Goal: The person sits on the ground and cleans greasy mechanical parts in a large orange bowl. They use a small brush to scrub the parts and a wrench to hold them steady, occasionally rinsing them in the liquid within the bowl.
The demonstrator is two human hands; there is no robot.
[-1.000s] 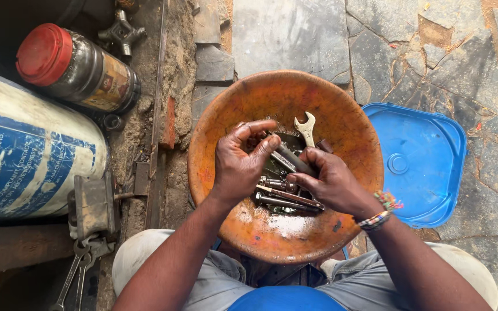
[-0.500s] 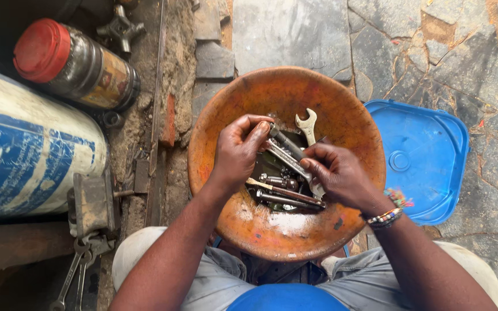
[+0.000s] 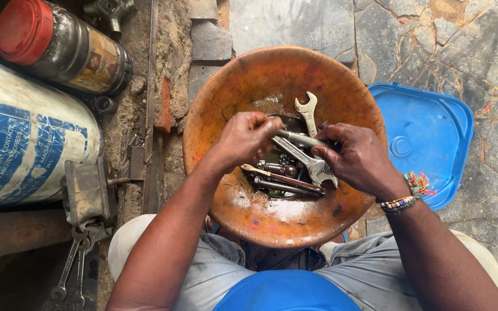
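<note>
Head view: nearest the camera is a blue rounded shape [image 3: 286, 291] at the bottom edge, between the person's grey-trousered knees [image 3: 203, 276]. Just beyond it sits the rusty orange bowl [image 3: 243, 86], with a heap of oily tools [image 3: 280, 178] in a dark puddle at its bottom. Both hands work over that heap. The left hand [image 3: 243, 138] is curled tight around one end of a grey metal bar [image 3: 301, 139], and the right hand [image 3: 359, 158] pinches the bar's other end, with a spanner [image 3: 306, 158] lying just beneath its fingertips. A second ago both hands were lower, fingers down among the tools; now the bar is lifted clear of the pile and held between them. One open-ended spanner [image 3: 307, 112] rests against the far slope of the bowl. To the right, a blue plastic lid [image 3: 427, 138] lies on the stone floor [image 3: 318, 23]. To the left lies a white and blue cylinder [image 3: 24, 150], and farther off a dark jar with a red cap [image 3: 59, 43].
</note>
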